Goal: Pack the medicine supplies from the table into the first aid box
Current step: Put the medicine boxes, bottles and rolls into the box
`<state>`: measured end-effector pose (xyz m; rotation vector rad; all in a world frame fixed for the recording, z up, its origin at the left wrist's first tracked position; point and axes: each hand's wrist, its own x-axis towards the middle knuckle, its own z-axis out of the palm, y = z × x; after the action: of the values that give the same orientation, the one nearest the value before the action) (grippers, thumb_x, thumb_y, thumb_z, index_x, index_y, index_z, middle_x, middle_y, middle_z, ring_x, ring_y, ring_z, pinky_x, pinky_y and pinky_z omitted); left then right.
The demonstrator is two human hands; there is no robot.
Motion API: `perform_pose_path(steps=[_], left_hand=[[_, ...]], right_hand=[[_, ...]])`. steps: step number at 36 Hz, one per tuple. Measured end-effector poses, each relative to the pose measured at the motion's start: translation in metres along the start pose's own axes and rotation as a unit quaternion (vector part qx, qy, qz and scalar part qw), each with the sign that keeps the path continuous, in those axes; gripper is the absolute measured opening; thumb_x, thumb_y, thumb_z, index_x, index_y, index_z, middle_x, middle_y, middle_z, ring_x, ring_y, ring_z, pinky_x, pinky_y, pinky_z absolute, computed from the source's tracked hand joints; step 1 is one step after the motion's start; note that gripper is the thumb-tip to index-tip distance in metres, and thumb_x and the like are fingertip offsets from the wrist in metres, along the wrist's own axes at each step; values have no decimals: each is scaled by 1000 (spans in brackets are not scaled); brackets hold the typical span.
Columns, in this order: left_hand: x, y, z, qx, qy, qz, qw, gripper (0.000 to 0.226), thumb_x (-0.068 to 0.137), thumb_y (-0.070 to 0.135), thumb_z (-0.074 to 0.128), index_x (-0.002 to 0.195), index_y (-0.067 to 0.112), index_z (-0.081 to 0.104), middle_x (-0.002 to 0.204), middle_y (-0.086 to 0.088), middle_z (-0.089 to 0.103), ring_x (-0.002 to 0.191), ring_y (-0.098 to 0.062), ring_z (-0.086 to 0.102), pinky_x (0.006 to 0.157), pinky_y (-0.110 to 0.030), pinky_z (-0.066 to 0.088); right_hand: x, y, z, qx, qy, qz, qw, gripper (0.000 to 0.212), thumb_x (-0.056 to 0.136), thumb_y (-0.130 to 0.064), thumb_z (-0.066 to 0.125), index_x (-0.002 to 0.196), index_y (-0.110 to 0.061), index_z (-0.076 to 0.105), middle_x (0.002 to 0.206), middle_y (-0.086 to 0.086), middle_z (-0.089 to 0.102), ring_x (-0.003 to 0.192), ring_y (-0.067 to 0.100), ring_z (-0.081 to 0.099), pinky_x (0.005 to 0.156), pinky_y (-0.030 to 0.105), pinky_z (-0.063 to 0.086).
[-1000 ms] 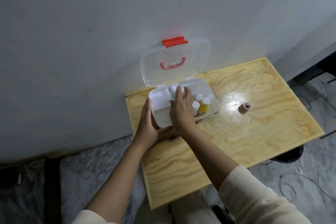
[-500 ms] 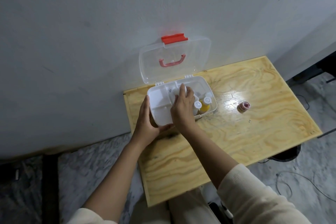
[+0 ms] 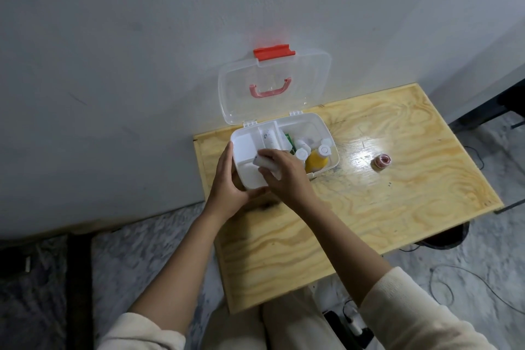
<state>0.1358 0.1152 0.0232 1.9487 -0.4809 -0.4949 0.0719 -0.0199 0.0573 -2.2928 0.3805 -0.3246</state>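
The first aid box sits on the wooden table at the table's 10 o'clock corner, against the grey wall, with its clear lid swung up and leaning back toward 12 o'clock; the lid carries a red latch on its top edge and a pink handle in its middle. The left hand cups the box's near-left corner at about 8 o'clock, fingers laid up along the left wall and thumb along the front edge, so it is clasped on the box itself. The right hand reaches over the front rim at 6 o'clock and its fingers are closed around a small white item, blurred enough that its kind cannot be told, held over the white divider tray in the left part of the box. In the right compartment, toward 3 o'clock of the hand, stand a yellow bottle and white-capped bottles close together, with a green packet just behind them. Well apart from the box, at 3 o'clock on the bare tabletop, lies a small pink tape roll. Cream sleeves cover both forearms near the bottom edge
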Motion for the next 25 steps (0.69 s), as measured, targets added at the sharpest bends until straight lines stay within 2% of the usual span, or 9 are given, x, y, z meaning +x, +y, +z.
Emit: perform_pose_path(steps=[4,8,13,16,19,22,25], left_hand=[[1,-4,-3,-2,-10,-15,1000,126,58,45,89,155,23,11,160,2,20,145,-15,25,115,-43,34],[2,-4,-4,-16,-12,-27,999,132,49,60,84,155,27,13,160,5,21,145,-13,26,115,-45,35],[1,-3,-4,-18,-7,-28,999,131,49,60,83,155,25,15,160,6,23,146,-13,25,116,-45,33],[0,-2,-3,-22,-7,-29,999,128,54,47,90,155,26,15,160,6,23,146,-13,26,116,-45,33],[-1,1,-2,-25,-7,-28,999,126,56,40,91,155,25,14,161,6,22,146,-14,25,116,-44,33],[-2,5,-3,-22,-13,-34,999,129,53,48,87,155,25,12,161,5,21,146,-15,25,116,-43,33],[-4,6,-3,-27,-17,-42,999,132,52,55,88,155,27,11,161,6,21,146,-15,25,115,-45,34]], right_hand=[[6,0,-5,-12,-26,11,1000,32,80,-12,68,111,-10,61,115,9,60,105,22,56,86,23,43],[10,-1,-8,-37,-67,20,997,33,80,-17,69,113,-13,62,115,7,60,106,21,53,85,22,38],[11,-1,-10,-60,-90,0,994,28,87,-12,60,115,-11,63,120,9,65,114,26,52,93,33,41],[11,-2,-11,-68,-100,-29,992,28,88,-6,56,115,-7,63,120,12,65,113,30,56,96,39,45],[10,-3,-13,-70,-100,-41,992,27,87,-7,58,113,-7,65,120,13,64,111,28,58,96,36,47],[9,-4,-14,-55,-83,-33,994,24,84,-10,64,108,-7,68,114,12,63,104,26,59,90,31,47],[9,-6,-15,-53,-79,-28,995,23,83,-12,66,106,-8,69,113,11,64,103,25,59,90,33,48]])
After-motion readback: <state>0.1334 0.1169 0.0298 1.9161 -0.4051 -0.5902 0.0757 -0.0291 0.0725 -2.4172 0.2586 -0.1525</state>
